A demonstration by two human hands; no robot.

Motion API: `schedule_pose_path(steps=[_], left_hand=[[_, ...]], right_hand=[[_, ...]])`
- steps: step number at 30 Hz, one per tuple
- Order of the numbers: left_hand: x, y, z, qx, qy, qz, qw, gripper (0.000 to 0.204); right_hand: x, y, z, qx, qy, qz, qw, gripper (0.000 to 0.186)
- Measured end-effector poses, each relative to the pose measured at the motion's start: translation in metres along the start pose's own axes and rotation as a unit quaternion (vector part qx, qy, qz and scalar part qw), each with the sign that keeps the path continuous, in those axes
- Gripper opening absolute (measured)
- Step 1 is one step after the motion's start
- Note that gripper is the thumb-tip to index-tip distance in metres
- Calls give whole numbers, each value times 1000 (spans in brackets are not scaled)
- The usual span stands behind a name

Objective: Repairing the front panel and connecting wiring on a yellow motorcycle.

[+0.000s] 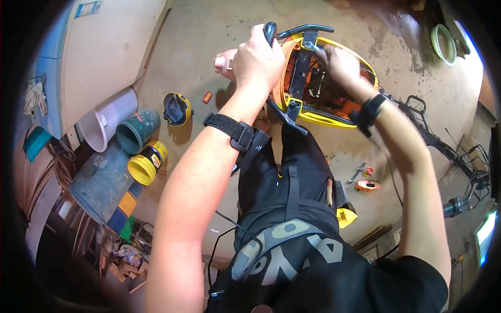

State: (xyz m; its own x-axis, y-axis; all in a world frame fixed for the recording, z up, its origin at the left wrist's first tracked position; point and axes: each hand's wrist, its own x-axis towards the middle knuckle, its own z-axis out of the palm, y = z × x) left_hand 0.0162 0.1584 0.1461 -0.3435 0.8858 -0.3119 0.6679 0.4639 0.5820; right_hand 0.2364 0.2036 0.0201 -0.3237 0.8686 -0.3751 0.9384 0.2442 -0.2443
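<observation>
My left hand [258,60] is closed round a black rounded handle [270,34], just left of a yellow-and-orange machine body [279,86] with a black metal frame. Most of that handle is hidden in my fist. Over the body my right hand [342,70], slightly blurred, is closed on what looks like a silver wrench [311,46]. Its end meets a bolt on the black bracket at the far side. A bent black bar [308,27] juts from this bracket, and another black bar [287,116] from the near one. Behind my left hand, a pinkish shape is unclear.
A yellow helmet-like shell [177,109] and a small red box [207,97] lie left on the floor. Buckets, including a yellow one [142,169], stand farther left. A wrench [357,172] and an orange tool [368,185] lie right of my legs, near black machine parts [443,146].
</observation>
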Motion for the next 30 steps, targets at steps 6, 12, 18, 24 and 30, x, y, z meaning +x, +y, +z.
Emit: schedule_pose_path(steps=[6, 12, 18, 24, 30], left_hand=[[-1, -3, 1, 0, 6, 9, 1000, 35], [-1, -3, 3, -1, 5, 6, 1000, 35], [-2, -2, 1, -7, 0, 3, 1000, 36], [-2, -3, 2, 7, 5, 4, 1000, 36], [-2, -5, 2, 18, 20, 51, 998, 34]], right_hand=[[-15, -91, 29, 596, -42, 265, 757, 37], [-33, -63, 27, 605, -156, 159, 765, 35], [-1, 9, 6, 83, -46, 25, 995, 46], [32, 15, -24, -54, -6, -69, 996, 40], [57, 21, -38, -115, -42, -149, 981, 40]])
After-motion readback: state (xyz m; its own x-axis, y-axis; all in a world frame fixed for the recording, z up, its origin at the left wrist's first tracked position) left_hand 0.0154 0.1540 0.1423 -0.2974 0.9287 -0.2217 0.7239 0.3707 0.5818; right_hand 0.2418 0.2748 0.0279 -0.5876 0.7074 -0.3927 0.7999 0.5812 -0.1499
